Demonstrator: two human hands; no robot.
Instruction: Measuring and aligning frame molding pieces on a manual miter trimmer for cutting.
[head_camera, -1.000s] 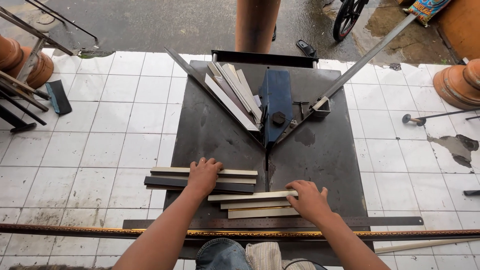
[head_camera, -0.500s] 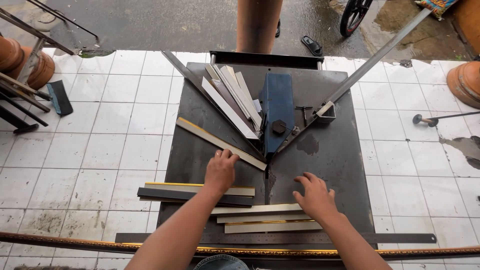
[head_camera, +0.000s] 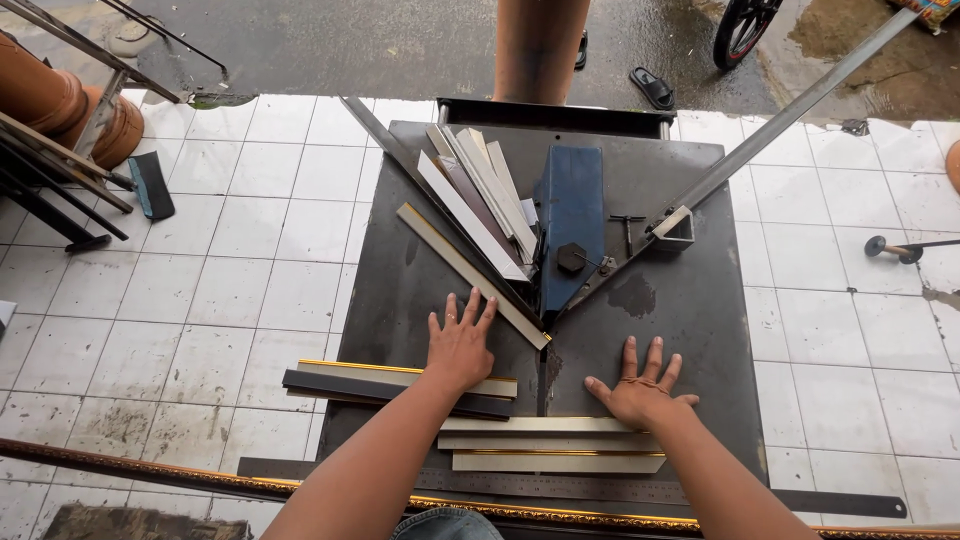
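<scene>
1. At the far left, clay pots (head_camera: 60, 100) stood beside dark metal bars (head_camera: 55, 190) on the white tiled floor (head_camera: 200, 300), with a small dark brush-like tool (head_camera: 152, 185) lying near them.
2. A dark metal work table (head_camera: 690, 330) filled the middle of the view, with a V-shaped guide and a blue blade housing (head_camera: 572, 225) at its centre.
3. Two moulding strips, one pale with a gold edge and one dark (head_camera: 380, 383), lay stacked at the table's left edge, jutting out over the floor.
4. A long pale moulding strip (head_camera: 470, 272) lay slanted along the left arm of the V, its lower end at the slot near the blade.
5. The left hand (head_camera: 460, 345) lay flat with fingers spread apart, gripping nothing, its fingertips touching or just short of that slanted strip and its wrist over the stacked strips.
6. More cut strips (head_camera: 480, 190) were piled behind the left guide arm, fanned out beside the blue housing.
7. Three pale strips (head_camera: 550, 445) lay side by side at the near edge, just above a steel ruler (head_camera: 560, 487).
8. The right hand (head_camera: 640, 390) rested open and flat on the table, fingers splayed, holding nothing, its heel just beside the topmost near strip.
9. An ornate gold frame length (head_camera: 150, 475) ran across the bottom of the view.
10. A long grey lever bar (head_camera: 790, 110) rose from the guide toward the upper right.
</scene>
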